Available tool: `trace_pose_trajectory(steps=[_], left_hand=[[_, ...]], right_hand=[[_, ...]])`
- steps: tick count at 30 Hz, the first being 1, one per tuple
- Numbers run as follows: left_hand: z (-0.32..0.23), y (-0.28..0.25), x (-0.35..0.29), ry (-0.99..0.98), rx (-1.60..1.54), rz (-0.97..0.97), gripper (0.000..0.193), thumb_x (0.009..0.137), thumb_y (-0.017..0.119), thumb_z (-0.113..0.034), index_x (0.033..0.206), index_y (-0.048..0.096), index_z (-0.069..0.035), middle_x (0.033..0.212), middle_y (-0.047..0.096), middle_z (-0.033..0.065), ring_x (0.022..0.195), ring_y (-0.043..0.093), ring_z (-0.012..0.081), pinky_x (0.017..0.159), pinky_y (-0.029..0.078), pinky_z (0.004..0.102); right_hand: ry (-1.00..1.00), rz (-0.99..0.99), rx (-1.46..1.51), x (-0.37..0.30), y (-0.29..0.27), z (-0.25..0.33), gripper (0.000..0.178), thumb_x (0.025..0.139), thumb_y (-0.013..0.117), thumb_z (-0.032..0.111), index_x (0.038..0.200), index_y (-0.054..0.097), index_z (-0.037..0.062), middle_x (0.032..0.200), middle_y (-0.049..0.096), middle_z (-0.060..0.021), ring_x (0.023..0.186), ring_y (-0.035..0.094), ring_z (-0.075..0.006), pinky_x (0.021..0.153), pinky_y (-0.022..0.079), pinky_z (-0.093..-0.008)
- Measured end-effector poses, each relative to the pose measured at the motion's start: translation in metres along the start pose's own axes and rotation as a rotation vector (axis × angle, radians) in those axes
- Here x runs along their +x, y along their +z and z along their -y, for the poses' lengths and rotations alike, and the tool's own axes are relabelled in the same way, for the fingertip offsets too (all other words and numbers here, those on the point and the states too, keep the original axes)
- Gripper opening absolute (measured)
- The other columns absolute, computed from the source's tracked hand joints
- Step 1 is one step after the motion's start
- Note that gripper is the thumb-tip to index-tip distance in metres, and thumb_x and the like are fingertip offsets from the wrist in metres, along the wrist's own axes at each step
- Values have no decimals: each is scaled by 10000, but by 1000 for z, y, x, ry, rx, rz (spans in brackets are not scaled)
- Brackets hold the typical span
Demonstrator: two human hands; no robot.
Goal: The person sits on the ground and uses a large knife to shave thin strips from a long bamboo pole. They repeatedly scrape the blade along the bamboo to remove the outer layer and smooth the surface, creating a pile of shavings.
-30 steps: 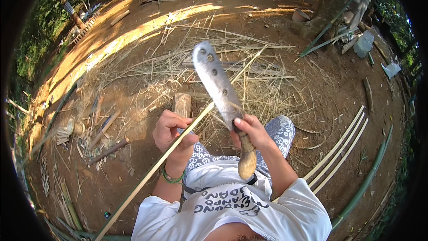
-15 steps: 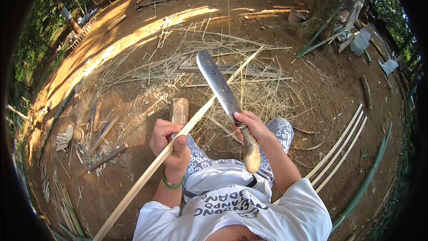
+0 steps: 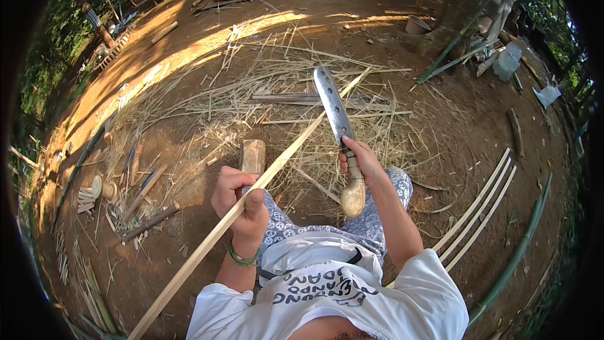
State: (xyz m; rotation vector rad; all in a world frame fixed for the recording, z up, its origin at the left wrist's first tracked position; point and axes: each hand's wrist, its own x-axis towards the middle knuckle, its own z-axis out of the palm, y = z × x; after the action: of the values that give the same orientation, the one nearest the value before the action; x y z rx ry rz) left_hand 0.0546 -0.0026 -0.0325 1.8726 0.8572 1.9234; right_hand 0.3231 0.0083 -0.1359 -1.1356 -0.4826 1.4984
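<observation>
My left hand is closed round a long pale bamboo strip, which slants from the lower left up toward the middle of the ground. A green band circles that wrist. In my right hand is a machete, gripped where its rounded wooden handle meets the blade. Several holes run along the blade, and its tip points away from me. The blade crosses over or close to the far part of the strip; whether they touch I cannot tell. Just beyond my left hand stands a short wooden block.
Thin bamboo shavings cover the ground ahead. To the right lie three pale strips and a green bamboo pole. Wood pieces and a spool-like wooden thing are at the left. A tree trunk rises at the far right.
My right hand has moved the machete slightly away from me and to the right, turning the blade more upright in view. My left hand and the strip have stayed almost in place.
</observation>
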Motion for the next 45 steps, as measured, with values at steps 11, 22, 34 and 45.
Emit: trace_pose_trajectory(steps=[11, 22, 34, 45], left_hand=[[1, 0, 7, 5, -1, 45, 553, 940, 638, -543, 869, 526, -7, 738, 558, 76, 644, 560, 146, 553, 445, 249], [-2, 0, 10, -34, 91, -53, 490, 995, 603, -473, 832, 511, -21, 670, 461, 25, 558, 392, 90, 497, 290, 253], [-3, -7, 9, -46, 39, 99, 536, 938, 653, -532, 859, 521, -19, 738, 555, 70, 627, 538, 128, 545, 428, 243], [-6, -6, 8, -40, -33, 132, 553, 895, 689, -552, 860, 555, -16, 754, 596, 93, 675, 644, 202, 608, 533, 290]], right_hand=[[103, 365, -175, -63, 31, 13, 315, 1012, 601, 318, 880, 579, 33, 647, 593, -63, 515, 584, -144, 466, 476, -280], [-35, 160, -136, -44, 35, 7, 286, 1000, 627, 314, 925, 586, 41, 686, 618, -60, 522, 596, -145, 468, 489, -292], [77, 161, -233, -47, 23, 22, 313, 1014, 610, 330, 901, 582, 39, 684, 605, -50, 527, 579, -128, 490, 480, -285], [84, 327, -245, -74, 36, 32, 323, 1009, 612, 322, 879, 585, 28, 659, 603, -51, 489, 580, -139, 439, 465, -282]])
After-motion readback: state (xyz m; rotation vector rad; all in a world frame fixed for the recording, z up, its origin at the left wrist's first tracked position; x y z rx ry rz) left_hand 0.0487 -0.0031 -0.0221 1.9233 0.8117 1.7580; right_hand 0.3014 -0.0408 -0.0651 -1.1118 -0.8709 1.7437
